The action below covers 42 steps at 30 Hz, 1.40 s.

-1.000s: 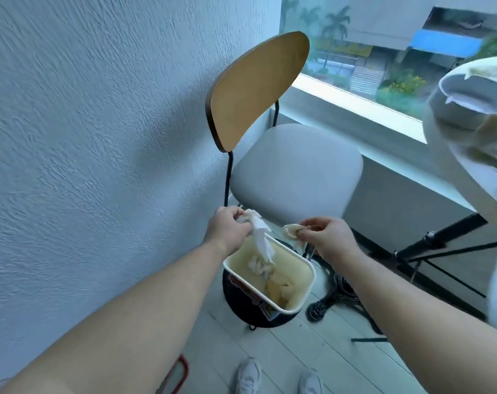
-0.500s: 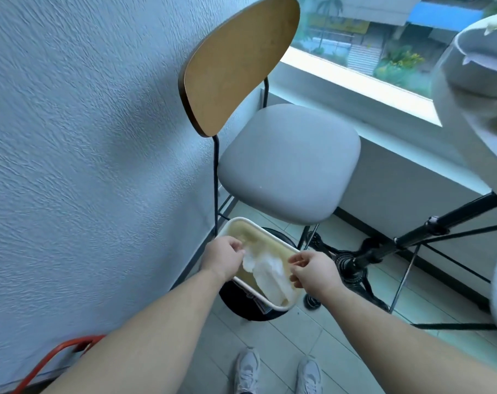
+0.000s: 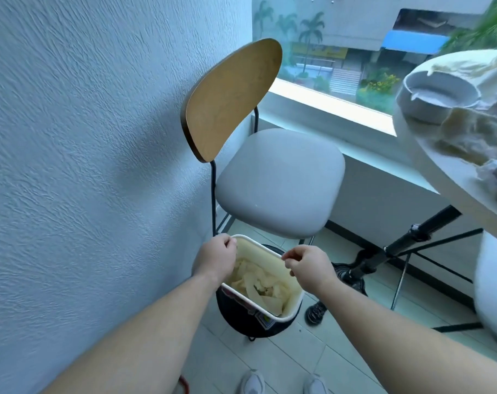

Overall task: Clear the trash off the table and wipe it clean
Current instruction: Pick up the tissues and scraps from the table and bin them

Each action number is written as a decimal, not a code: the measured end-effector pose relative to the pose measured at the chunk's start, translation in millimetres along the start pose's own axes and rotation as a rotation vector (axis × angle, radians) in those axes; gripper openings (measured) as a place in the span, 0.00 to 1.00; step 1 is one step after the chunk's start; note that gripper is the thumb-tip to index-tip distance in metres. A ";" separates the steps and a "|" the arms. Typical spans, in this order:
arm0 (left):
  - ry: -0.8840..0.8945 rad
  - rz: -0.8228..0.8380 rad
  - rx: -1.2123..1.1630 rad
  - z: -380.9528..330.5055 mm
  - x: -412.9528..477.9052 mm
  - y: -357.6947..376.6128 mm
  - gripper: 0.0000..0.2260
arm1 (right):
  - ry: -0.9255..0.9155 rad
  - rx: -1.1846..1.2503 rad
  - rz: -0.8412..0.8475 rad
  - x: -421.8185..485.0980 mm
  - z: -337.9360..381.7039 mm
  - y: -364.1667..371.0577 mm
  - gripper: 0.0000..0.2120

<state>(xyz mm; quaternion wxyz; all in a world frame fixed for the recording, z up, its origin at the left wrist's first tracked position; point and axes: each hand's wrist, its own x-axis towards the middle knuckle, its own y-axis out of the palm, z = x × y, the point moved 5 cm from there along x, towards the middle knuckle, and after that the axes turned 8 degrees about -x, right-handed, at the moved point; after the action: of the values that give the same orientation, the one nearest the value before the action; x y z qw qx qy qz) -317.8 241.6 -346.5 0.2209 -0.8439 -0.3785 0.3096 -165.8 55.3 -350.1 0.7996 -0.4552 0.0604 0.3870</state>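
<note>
A white rectangular bin (image 3: 295, 297) stands on the floor under the chair, with crumpled tissues (image 3: 258, 282) lying inside. My left hand (image 3: 216, 258) hovers at the bin's near-left rim with its fingers curled and nothing visible in them. Over the bin's right side, my right hand (image 3: 307, 264) has thumb and forefinger pinched together, also empty. At the right edge is the round table (image 3: 440, 180), which carries crumpled brownish paper trash (image 3: 474, 137) and a grey bowl (image 3: 438, 98).
A chair with a wooden back (image 3: 230, 98) and grey seat (image 3: 281, 183) stands just beyond the bin, against the textured wall (image 3: 85, 166). A black tripod (image 3: 423, 234) and the table's base fill the floor on the right. My shoes (image 3: 253, 383) are below.
Both hands held tissues above the bin a second ago. The tissues have dropped into the bin and the hands are now empty above it.
</note>
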 end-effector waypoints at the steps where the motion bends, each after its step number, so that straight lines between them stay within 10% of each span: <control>1: 0.020 -0.018 -0.012 -8.4 -0.7 -7.9 0.17 | -0.021 0.004 -0.017 -1.7 7.7 -7.7 0.12; 18: 0.655 -0.227 -0.269 -274.4 -24.3 -96.4 0.11 | -0.324 0.336 -0.510 -79.6 125.4 -259.0 0.12; 42: 1.019 0.071 -0.404 -558.0 -108.4 143.0 0.04 | -0.173 0.257 -0.951 -102.9 -104.6 -536.6 0.10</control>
<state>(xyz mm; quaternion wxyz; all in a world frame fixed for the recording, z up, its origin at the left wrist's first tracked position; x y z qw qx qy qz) 82.2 -7.8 1.8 0.1992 -0.9249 -0.2467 -0.2099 151.2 -237.2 1.2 0.9392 -0.2964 -0.1734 0.0053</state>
